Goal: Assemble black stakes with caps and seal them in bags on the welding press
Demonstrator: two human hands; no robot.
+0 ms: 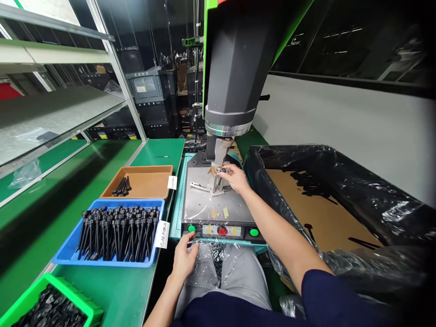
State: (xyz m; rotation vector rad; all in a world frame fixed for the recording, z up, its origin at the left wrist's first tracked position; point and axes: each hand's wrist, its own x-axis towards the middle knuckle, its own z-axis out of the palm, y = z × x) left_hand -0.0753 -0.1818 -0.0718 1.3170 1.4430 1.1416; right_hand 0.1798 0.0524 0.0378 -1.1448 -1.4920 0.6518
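Observation:
My right hand (235, 179) reaches to the metal fixture (218, 184) under the press head's grey tip (222, 150). Its thumb and fingers are pinched on a small black part (223, 170); the rest of that part is hidden by fingers and fixture. The fixture stands on the machine's grey base plate (200, 206). At the front of the machine, my left hand (185, 258) is empty, thumb and fingers apart. Its fingertips are right by the left green button (191, 229). A red button (222, 231) and a second green button (254, 232) sit farther right.
On the left bench, a blue tray (102, 262) holds many black ribbed stems with caps. Behind it, a brown tray (150, 181) holds several more. A green bin (93, 311) contains small black pieces. To the right stands a large box lined with black plastic (282, 204), with black parts inside.

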